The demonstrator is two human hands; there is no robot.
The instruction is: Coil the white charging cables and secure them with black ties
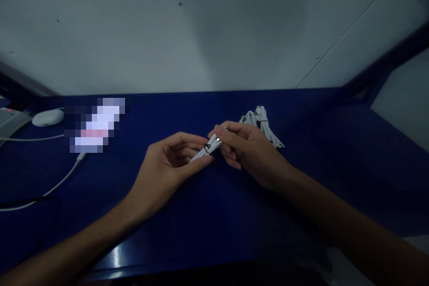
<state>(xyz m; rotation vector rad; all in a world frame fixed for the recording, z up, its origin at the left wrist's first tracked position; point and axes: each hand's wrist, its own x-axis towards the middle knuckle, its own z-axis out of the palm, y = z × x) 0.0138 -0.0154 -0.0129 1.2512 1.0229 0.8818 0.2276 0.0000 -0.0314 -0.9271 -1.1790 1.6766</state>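
A folded white cable [202,152] with a black tie around its middle is held between both hands above the blue table. My left hand [170,156] grips its lower left end between thumb and fingers. My right hand [248,145] pinches the upper right end, where a metal plug tip shows near the thumb. Just behind my right hand, several bundled white cables [264,126] lie on the table, partly hidden by that hand.
On the blue table [100,196], a blurred-out phone [98,126] lies at the left with a white cord plugged in. A white rounded case [48,117] and a white power strip [11,118] are farther left. A pale wall [150,31] stands behind.
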